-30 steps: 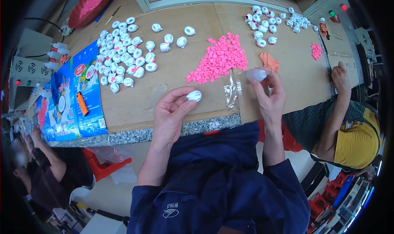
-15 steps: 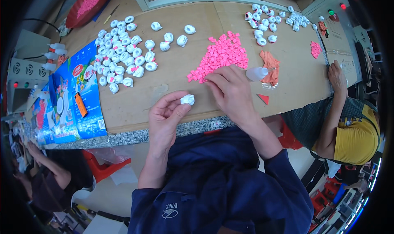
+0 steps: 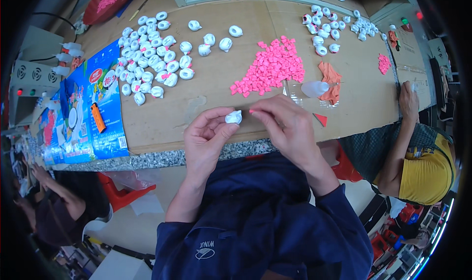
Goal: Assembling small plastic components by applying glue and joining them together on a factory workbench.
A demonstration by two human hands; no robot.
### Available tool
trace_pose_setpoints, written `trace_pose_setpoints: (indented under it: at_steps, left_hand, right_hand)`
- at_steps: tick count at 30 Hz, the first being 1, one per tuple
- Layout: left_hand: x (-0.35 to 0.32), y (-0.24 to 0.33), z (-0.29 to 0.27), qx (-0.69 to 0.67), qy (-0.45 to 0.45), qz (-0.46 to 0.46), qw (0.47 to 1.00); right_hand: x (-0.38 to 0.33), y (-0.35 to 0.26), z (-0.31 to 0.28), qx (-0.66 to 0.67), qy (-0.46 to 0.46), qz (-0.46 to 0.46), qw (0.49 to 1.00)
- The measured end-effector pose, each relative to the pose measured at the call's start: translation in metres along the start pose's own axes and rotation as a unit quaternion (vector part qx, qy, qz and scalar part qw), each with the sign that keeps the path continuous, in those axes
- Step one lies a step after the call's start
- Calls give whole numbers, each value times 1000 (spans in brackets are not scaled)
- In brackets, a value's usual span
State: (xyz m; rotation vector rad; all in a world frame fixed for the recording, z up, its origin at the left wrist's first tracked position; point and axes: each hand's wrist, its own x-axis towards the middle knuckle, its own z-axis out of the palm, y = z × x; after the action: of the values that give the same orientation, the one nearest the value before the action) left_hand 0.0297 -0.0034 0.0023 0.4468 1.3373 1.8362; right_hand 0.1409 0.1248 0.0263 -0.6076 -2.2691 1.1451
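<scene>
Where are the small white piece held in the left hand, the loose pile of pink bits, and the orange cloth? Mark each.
small white piece [image 3: 234,117], head view, on its middle between the fingertips.
pile of pink bits [image 3: 269,68], head view, on the pile's centre.
orange cloth [image 3: 329,76], head view, on its upper fold.

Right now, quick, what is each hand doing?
Left hand: closed on a small white piece, pinched in the fingertips.
Right hand: fingers pinched together right beside the white piece; whether it holds anything cannot be told.
</scene>
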Motion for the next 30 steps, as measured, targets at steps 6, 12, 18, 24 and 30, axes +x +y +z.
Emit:
trace_pose_setpoints:
  at_steps: [6,12,18,24,30]
  left_hand:
    - [-1,-4,11,25,-12,16,999]
    - [-2,-13,5,47,-47,41,997]
    - [0,-7,2,48,-77,26,996]
    - [2,-3,4,16,-73,5,997]
    - [4,-7,5,7,-67,17,998]
  right_hand:
    - [-9,-4,4,-48,53,-107,992]
    - [-15,-7,5,-20,39,-76,996]
    - [-10,12,-2,66,-28,-23,997]
    - [-14,9,11,87,29,-9,996]
    - [-15,5,12,90,36,-17,995]
